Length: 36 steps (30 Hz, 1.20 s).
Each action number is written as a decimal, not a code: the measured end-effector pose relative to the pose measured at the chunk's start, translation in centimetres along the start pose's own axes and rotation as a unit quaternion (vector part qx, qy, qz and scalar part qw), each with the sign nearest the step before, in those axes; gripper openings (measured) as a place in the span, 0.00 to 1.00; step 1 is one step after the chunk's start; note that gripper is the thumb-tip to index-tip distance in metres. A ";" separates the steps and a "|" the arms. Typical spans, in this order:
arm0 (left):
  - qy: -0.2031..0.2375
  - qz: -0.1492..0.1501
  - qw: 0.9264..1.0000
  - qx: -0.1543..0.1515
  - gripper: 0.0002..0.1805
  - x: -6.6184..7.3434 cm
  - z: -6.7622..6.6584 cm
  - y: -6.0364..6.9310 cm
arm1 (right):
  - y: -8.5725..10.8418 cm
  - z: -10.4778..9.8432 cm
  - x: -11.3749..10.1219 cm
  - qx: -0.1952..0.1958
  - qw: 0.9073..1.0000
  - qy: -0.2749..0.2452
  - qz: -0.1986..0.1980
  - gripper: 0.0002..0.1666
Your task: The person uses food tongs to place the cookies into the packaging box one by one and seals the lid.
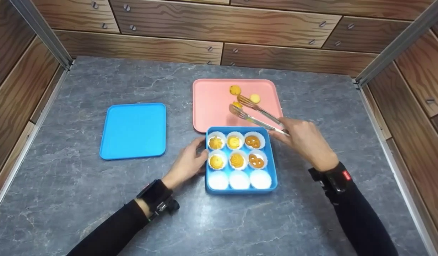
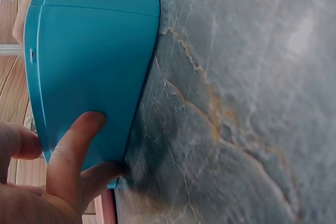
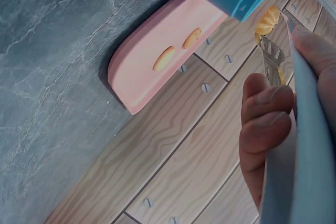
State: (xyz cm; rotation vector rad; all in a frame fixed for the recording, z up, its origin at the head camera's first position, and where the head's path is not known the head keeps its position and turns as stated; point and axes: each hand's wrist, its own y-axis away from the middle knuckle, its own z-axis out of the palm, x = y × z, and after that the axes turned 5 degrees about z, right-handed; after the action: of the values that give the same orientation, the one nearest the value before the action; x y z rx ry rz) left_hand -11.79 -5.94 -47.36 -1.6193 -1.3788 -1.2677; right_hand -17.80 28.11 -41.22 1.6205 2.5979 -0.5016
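A blue box point(image 1: 241, 191) holds paper cups in three rows: pretzels point(image 1: 252, 142) and yellow or orange cookies point(image 1: 215, 143) fill two rows, and the front row's white cups point(image 1: 239, 180) show no cookie. My left hand point(image 1: 187, 163) touches the box's left wall with its fingertips, also seen on the teal wall point(image 2: 94, 56) in the left wrist view. My right hand point(image 1: 307, 143) grips metal tongs point(image 1: 263, 113). Between the tong tips is a ridged yellow cookie point(image 3: 268, 19); whether it touches the tray I cannot tell.
Behind the box lies a pink tray point(image 1: 210, 103) with a dotted round cookie point(image 1: 234, 90) and a pale round cookie point(image 1: 254, 98). A flat blue lid or tray point(image 1: 134, 131) lies at the left on the grey marbled table point(image 1: 80, 199). Wood-patterned walls point(image 1: 169, 21) enclose the table.
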 end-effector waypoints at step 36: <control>0.052 -0.015 0.999 -0.004 0.31 0.0 -0.1 -0.1 | 5.2 -0.9 -0.3 -0.020 0.999 -0.014 -0.037 0.23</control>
State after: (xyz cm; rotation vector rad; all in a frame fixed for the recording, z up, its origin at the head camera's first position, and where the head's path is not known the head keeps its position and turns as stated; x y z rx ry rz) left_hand -11.96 -6.00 -47.36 -1.5213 -1.3400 -1.3577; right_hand -12.94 30.17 -41.64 1.4989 2.6391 -0.4692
